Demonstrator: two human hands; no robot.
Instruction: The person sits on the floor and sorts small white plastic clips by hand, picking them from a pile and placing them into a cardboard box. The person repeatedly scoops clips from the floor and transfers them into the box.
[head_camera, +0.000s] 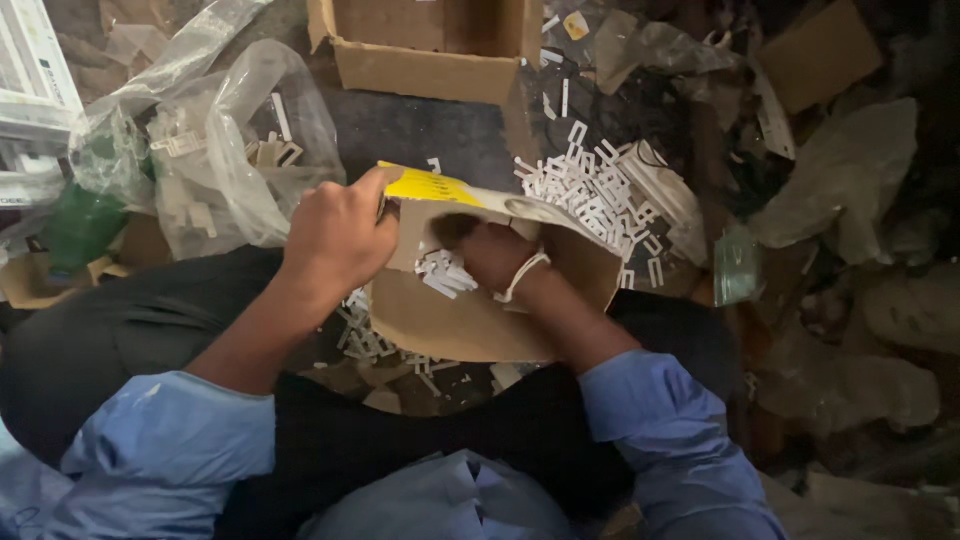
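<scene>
Seen from above, looking down past blue sleeves onto a cluttered floor. Left hand (340, 235) clenched on the yellow-edged rim of a curved cardboard piece (470, 315), tipped up like a shallow scoop between both hands. Right hand (495, 255) reaching inside that scoop, fingers curled down toward a small heap of white plastic clips (445, 272); a white band looped over the wrist. Impossible to tell whether the right fingers are actually pinched on any clips, since the knuckles hide the tips.

Clips: small, flat, white, rectangular, frame-like with open middles, many alike and jumbled together. A larger loose pile of clips (590, 190) just beyond the right hand, spilling over the far lip of the cardboard; more scattered clips (365, 330) under the left wrist, below the scoop's near edge.

Likely risks, judged from this position: cardboard held by one edge only, so a slackened left grip or a push from the right hand could tilt it and shed clips onto the floor, where dim light and litter would hide them. Light pieces, easily flicked out by a hasty scrape.

Clear plastic bag (225, 150) of pale parts beyond the left hand; open cardboard box (430, 50) further out, ahead of both hands.
</scene>
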